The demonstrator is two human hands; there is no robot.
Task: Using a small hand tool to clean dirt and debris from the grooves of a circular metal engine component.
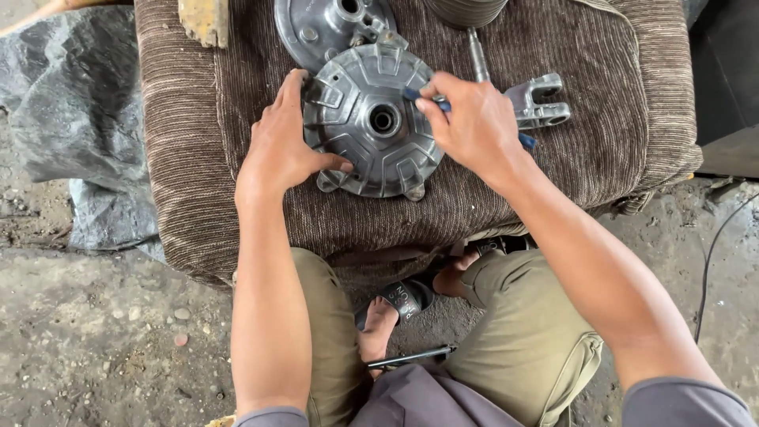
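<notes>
Nearest the camera are the person's bent knees in olive trousers, a foot in a black sandal [399, 300], and a slim dark rod [411, 357] lying on the gritty concrete floor [95, 332].

Beyond the knees stands the bench [182, 182], covered with a brown ribbed cushion. On it, between the two hands, lies a round grey cast-metal hub cover [371, 122], flat, with ribs, lugs round its rim and a centre hole. The left hand [285, 146] rests open against its left rim, fingers spread along the edge and thumb pressed on the lower face, steadying it. The right hand [474, 122] is closed in a pinch on a small blue-handled tool [419, 96] whose tip meets the cover's upper right; the handle's other end shows below the wrist.

The cover looks heavy, rigid and not fragile, its bare metal likely slick or greasy; the rim and the projecting lugs look like the surest places to grip it.

Just right of it lies a metal fork-ended bracket [541, 101]. Farther back are a second round metal part [324, 28], a ribbed dark cylinder [466, 12] and a worn yellow block [204, 20].
</notes>
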